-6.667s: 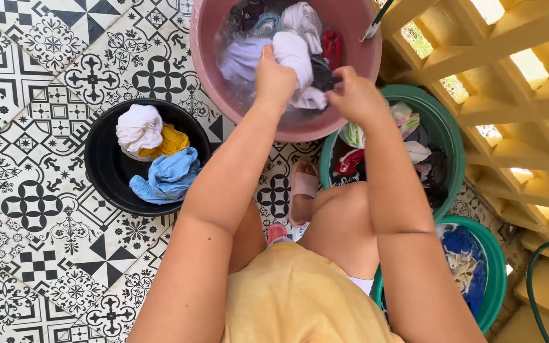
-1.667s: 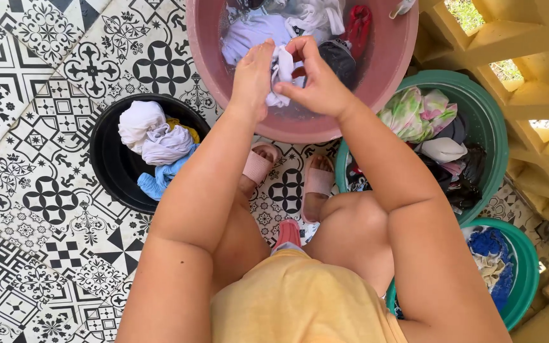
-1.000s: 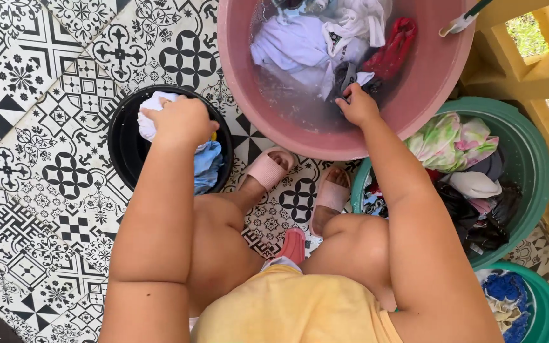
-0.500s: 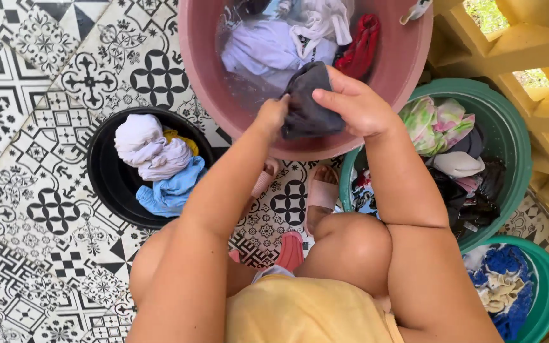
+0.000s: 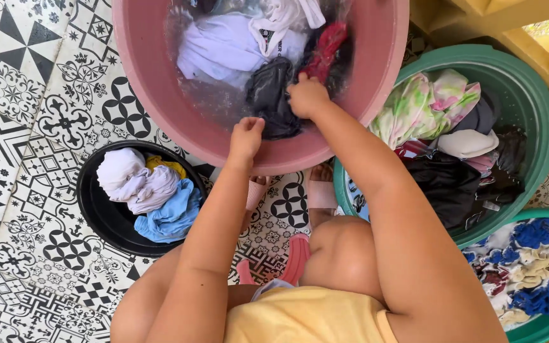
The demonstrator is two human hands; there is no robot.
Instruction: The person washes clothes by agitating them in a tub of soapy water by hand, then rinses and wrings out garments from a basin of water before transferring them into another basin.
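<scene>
Head view: right hand (image 5: 307,96) fingers clutch dark garment (image 5: 269,96) in pink basin (image 5: 154,82); left hand (image 5: 246,134) fisted just beside it.

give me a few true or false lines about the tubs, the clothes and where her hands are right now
1. The right hand grips the dark garment in the pink tub. True.
2. The left hand rests in the black tub. False: it is at the near side of the pink tub.
3. The black tub holds white, yellow and blue clothes. True.
4. The pink tub is dry. False: water shows around the clothes.
5. The green tub is bare inside. False: it holds a floral cloth and dark clothes.
</scene>
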